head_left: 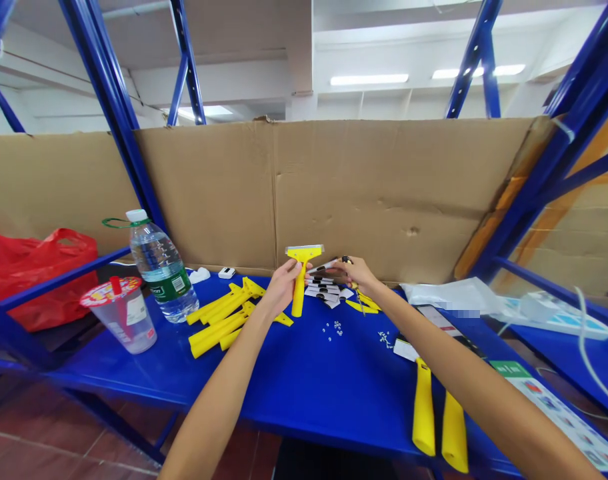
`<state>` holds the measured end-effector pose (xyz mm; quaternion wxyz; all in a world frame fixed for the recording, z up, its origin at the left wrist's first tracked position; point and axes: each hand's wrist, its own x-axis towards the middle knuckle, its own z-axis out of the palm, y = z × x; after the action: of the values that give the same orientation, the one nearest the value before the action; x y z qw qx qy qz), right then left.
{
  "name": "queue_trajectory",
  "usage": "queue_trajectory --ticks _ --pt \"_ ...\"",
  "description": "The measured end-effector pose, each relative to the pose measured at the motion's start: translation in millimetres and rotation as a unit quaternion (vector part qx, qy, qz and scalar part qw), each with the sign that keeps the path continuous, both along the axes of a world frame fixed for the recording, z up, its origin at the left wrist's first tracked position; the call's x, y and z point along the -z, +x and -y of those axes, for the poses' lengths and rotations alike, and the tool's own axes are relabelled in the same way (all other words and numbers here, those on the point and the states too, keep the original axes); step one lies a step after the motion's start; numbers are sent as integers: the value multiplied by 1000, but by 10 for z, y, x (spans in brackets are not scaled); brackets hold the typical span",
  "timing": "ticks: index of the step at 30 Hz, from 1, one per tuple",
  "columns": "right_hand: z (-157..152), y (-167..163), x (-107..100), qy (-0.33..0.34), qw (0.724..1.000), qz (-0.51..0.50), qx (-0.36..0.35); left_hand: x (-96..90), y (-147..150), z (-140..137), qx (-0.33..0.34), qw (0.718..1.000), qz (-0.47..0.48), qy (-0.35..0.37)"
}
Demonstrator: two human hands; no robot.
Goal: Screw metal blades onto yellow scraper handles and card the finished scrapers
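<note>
My left hand (283,287) is closed round the handle of a yellow scraper (299,293), held upright with its wide, pale-edged head on top. Just to the right, my right hand (357,272) pinches a thin pale strip (325,265) with a dark end. A black and yellow tool, perhaps a screwdriver, also shows at that hand; its shape is partly hidden. Below the hands lies a pile of pale plates with black ends (329,291). Several yellow scraper handles (217,330) lie left of my left hand. Yellow flat pieces (363,307) rest under my right hand.
Small nuts (338,327) and screws (384,339) lie on the blue table (309,393). Two yellow-handled scrapers (424,413) sit by my right forearm. A water bottle (159,263) and plastic cup (129,320) stand left. Cardboard (344,187) walls the back; blue posts flank it.
</note>
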<state>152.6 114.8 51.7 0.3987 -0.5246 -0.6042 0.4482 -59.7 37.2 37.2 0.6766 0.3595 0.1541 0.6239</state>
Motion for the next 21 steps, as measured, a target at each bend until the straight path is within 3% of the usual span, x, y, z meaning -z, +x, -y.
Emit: queue_trajectory --ticks 6,8,10,16,21 --pt "458 452 -253 171 985 -23 21 7 -116 101 33 996 81 -14" --pt "595 596 -241 290 955 21 52 29 -142 120 38 995 89 -26" --pt "716 717 -188 334 940 41 65 36 -135 120 50 994 81 -46" --pt "943 900 -18 218 972 -52 66 16 62 39 115 985 -2 -130" --pt "916 967 49 130 963 -233 43 71 252 29 88 982 -94 -137"
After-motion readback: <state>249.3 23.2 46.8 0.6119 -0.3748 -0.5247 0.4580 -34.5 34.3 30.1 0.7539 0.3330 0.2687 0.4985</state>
